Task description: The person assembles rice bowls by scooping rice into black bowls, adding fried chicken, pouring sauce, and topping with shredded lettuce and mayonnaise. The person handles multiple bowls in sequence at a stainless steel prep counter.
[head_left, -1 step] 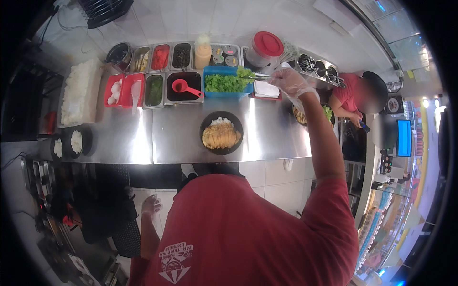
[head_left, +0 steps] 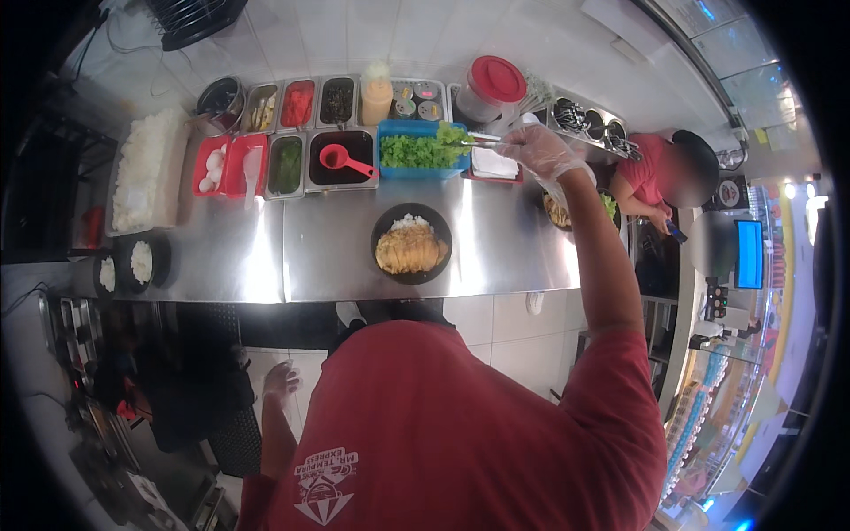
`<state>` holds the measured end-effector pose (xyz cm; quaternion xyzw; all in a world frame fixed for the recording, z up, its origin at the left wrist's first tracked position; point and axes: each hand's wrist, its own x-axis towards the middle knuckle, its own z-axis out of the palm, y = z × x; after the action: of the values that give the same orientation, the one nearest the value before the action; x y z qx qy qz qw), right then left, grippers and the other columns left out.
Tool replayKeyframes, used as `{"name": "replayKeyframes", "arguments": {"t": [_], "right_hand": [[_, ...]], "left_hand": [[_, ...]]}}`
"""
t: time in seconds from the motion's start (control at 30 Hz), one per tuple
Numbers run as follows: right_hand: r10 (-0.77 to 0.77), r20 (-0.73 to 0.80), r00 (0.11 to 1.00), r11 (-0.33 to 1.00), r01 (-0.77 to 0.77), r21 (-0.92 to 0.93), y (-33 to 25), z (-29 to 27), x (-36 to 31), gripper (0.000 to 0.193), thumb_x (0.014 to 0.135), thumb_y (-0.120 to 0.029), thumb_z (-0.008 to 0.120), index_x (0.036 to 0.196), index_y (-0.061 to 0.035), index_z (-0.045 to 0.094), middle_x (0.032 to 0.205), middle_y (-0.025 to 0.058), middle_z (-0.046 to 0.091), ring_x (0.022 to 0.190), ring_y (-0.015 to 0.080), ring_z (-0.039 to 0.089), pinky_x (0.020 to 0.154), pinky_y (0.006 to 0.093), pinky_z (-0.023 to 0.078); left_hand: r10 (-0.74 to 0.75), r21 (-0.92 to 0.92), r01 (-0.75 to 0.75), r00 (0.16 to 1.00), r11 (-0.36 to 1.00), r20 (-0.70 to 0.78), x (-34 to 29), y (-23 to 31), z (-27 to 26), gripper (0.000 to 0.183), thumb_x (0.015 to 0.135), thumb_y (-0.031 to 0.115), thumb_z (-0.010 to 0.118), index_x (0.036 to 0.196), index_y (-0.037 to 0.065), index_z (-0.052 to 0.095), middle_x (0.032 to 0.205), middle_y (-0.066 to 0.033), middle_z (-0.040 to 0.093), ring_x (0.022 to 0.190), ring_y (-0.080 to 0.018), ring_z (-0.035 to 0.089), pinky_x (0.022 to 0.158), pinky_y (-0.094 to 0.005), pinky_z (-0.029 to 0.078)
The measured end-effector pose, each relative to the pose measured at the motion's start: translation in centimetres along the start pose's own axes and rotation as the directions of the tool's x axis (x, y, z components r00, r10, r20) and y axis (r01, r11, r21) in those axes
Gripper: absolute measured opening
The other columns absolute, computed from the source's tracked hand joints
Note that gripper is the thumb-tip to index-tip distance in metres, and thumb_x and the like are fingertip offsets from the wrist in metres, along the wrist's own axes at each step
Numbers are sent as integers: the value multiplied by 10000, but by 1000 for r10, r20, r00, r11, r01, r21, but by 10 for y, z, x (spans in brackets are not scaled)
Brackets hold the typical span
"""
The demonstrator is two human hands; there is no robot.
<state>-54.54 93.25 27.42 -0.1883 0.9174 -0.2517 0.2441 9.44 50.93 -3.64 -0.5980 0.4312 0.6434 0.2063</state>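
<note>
In a clear plastic glove, my right hand (head_left: 536,150) is closed around metal tongs (head_left: 482,142). Their tips grip a piece of leafy lettuce (head_left: 452,137) at the right end of a blue tub (head_left: 425,172) filled with green lettuce. My left hand (head_left: 282,379), also gloved, hangs low by my side, away from the counter, its fingers loosely apart and nothing visible in them. On the steel counter in front of me sits a black bowl (head_left: 411,278) of white rice topped with sliced, breaded-looking golden food (head_left: 412,248).
Along the wall stand a dark sauce pan with a red ladle (head_left: 341,159), red egg trays (head_left: 212,170), a sauce bottle (head_left: 376,99) and a red-lidded container (head_left: 496,81). Rice fills a large bin (head_left: 150,168) at left. A co-worker (head_left: 655,168) stands at right beside another filled bowl (head_left: 558,214).
</note>
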Motion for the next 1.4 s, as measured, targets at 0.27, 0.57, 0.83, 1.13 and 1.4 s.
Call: {"name": "replayKeyframes", "arguments": {"t": [0.27, 0.57, 0.83, 1.13, 1.4], "right_hand": [[-149, 442, 884, 976, 204, -79, -13, 69, 14, 345, 887, -333, 747, 1071, -44, 792, 972, 152, 771, 926, 279, 717, 877, 386, 534], [-30, 500, 866, 968, 149, -199, -10, 138, 36, 445, 954, -470, 664, 1042, -48, 774, 938, 203, 735, 931, 388, 692, 846, 459, 511], [30, 469, 883, 871, 207, -445, 4, 115, 17, 601, 995, -573, 573, 1031, -2, 760, 1026, 259, 724, 984, 428, 687, 889, 508, 506], [65, 404, 912, 839, 169, -517, -16, 118, -3, 632, 1014, -579, 531, 1015, 4, 775, 1050, 254, 734, 1003, 420, 701, 910, 499, 528], [76, 346, 935, 811, 144, -567, -32, 112, 0, 648, 1017, -572, 524, 994, 26, 772, 1016, 241, 743, 977, 399, 717, 896, 492, 538]], "left_hand": [[-121, 26, 122, 993, 992, -10, 10, -18, 1, 480, 979, 392, 653, 1388, 149, 589, 1169, -107, 663, 932, -265, 661, 775, -396, 527], [-65, -36, 63, 997, 997, -37, -5, -41, 7, 487, 969, 404, 657, 1378, 148, 593, 1150, -106, 672, 909, -238, 662, 769, -404, 528], [-110, 117, 114, 993, 987, -43, 3, -41, 31, 476, 977, 395, 662, 1382, 153, 598, 1174, -111, 679, 892, -248, 670, 772, -405, 536], [-9, 62, 7, 999, 998, 31, 9, 7, 35, 504, 971, 388, 678, 1393, 129, 587, 1172, -118, 682, 879, -249, 668, 773, -391, 540], [-29, 75, 26, 999, 997, 27, -1, 17, 38, 502, 970, 390, 687, 1382, 118, 593, 1124, -94, 681, 836, -237, 660, 728, -371, 526]]}}
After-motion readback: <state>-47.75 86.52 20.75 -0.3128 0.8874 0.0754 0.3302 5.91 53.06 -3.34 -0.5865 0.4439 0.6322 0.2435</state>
